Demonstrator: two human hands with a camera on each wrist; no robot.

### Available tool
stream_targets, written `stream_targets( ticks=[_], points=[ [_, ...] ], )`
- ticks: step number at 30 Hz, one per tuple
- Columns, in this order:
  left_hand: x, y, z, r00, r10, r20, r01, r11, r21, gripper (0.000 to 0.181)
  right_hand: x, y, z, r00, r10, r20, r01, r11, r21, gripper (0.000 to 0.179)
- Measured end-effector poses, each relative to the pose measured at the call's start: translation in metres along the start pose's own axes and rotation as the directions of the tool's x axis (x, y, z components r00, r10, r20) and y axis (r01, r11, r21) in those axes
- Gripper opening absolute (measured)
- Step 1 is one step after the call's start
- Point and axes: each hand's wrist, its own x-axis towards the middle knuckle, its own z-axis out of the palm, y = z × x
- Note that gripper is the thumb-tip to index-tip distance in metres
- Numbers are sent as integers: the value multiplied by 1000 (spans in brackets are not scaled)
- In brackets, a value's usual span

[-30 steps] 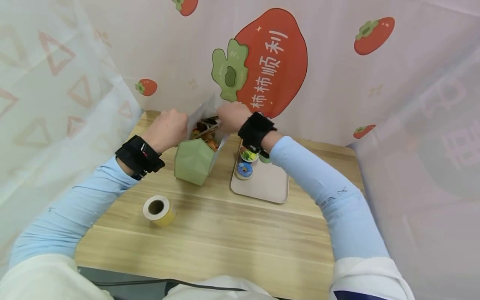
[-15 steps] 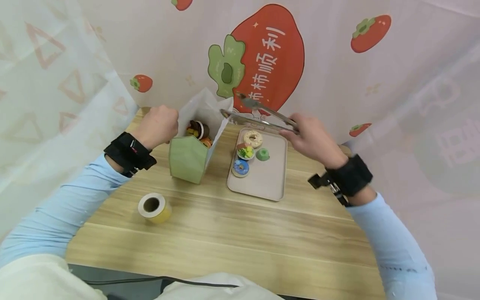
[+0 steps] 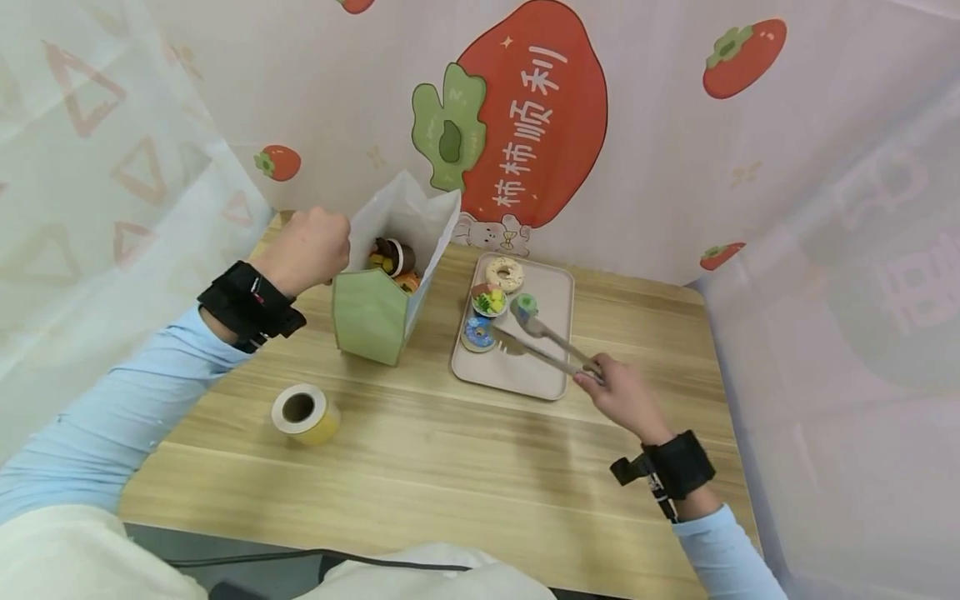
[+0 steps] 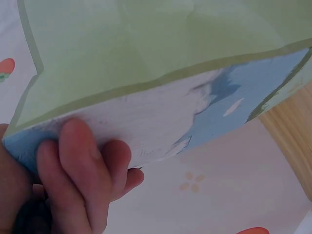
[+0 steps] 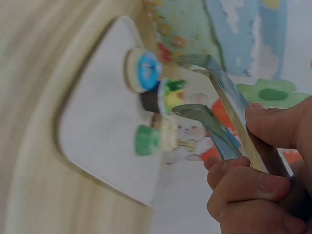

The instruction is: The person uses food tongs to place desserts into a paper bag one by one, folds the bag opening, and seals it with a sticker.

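Observation:
My left hand (image 3: 307, 250) grips the side edge of a green paper bag (image 3: 369, 321); its curled fingers show against the bag's painted side in the left wrist view. Inside the standing, open-topped bag lie a brown cup (image 3: 405, 257) and some orange food pieces. My right hand (image 3: 626, 396) holds metal tongs (image 5: 224, 92), their arms spread apart over a beige tray (image 3: 547, 383). The tong tips overlap a blue-iced donut (image 3: 477, 333) and a small green piece (image 3: 527, 302) in the head view. A small cup with green and yellow topping (image 3: 489, 300) sits between these.
A cream donut (image 3: 505, 273) lies at the tray's far end. Nearer, on the left of the wooden table (image 3: 450, 475), stands a white and yellow roll (image 3: 322, 427). Printed fabric walls (image 3: 637, 192) close in the back and both sides.
My right hand has come out of the bag with the tongs, swung right, then lowered them over the tray. The left hand keeps its grip on the bag.

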Motion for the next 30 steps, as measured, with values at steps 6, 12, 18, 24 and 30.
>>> stream_targets(
  ticks=[6,12,18,24,30],
  points=[
    [-3,-1,1,998,-40,44,42,998,-46,29,11,12,36,996,31,85,-33,999,24,29],
    [-3,-1,3,998,-43,47,46,998,-45,31,26,18,48,993,50,103,-54,998,35,28],
    [-2,-2,2,1000,-21,20,22,1000,-22,29,38,17,57,996,19,84,-22,999,36,31],
    [-2,-1,1,1000,-13,2,13,1000,-3,32,39,17,66,999,-25,25,25,1000,-2,27],
    [-3,-3,1,1000,-22,10,22,1000,-20,33,34,21,71,999,-42,-8,42,999,31,26]
  ],
)
